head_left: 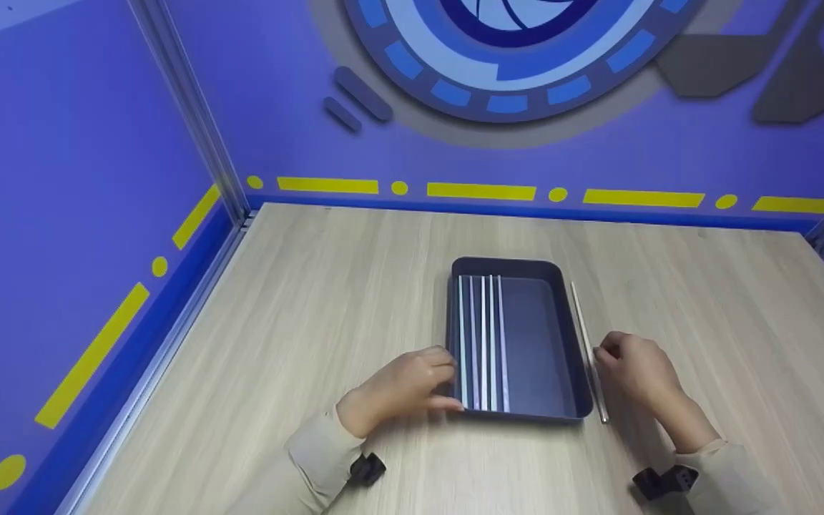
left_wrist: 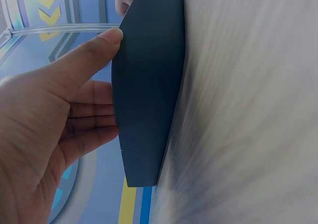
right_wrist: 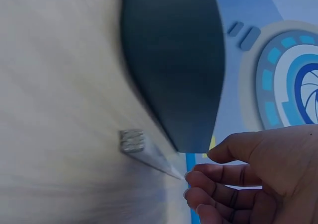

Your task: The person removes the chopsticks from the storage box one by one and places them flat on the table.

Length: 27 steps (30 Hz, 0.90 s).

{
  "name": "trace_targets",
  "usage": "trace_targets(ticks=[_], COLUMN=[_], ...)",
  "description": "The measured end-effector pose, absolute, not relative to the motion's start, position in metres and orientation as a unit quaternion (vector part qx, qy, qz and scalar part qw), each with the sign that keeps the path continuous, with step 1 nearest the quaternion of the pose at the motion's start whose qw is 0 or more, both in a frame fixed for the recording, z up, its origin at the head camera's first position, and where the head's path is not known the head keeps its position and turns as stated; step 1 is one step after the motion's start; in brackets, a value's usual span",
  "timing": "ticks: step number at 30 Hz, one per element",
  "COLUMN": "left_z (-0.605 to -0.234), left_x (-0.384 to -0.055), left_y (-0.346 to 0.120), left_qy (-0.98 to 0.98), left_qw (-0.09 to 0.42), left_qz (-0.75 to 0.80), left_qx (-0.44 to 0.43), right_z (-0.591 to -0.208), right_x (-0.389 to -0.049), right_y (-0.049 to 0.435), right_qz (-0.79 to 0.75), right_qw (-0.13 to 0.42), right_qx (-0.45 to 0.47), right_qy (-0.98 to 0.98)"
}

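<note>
A dark grey rectangular tray (head_left: 544, 329) lies on the table, with several slim metallic chopsticks (head_left: 483, 336) side by side along its left half. My left hand (head_left: 412, 379) grips the tray's near left corner, its thumb at the rim and its fingers reaching over the left edge. In the left wrist view, the thumb tip rests on the tray's rim (left_wrist: 149, 85) and the fingertips go behind it. Outside the right wall, a single chopstick (head_left: 584, 336) with a square end lies on the table. My right hand (head_left: 637, 365) is beside this chopstick, fingers loosely bent, thumb apart, nothing between them.
The light wood table (head_left: 326, 286) extends around the tray. A blue printed panel (head_left: 455, 161) rises along the back and another panel (head_left: 83, 214) along the left. A metal post (head_left: 190, 100) joins them at the corner.
</note>
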State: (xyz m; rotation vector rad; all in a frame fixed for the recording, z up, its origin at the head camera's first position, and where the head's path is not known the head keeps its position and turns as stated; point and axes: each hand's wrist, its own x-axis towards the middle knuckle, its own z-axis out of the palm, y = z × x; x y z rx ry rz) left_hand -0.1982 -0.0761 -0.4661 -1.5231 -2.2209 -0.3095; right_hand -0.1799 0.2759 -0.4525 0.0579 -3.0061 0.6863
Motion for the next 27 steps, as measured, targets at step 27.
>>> trace_targets(ticks=[27], left_z=[-0.465], left_x=[-0.198], left_y=[-0.076], left_qy=[-0.806], left_qw=[0.197], left_qz=[-0.115], left_qx=[-0.545], right_z=[-0.427], right_x=[-0.180], right_y=[0.254], right_qz=[0.255], right_qw=[0.080], right_qx=[0.059], right_qy=[-0.962])
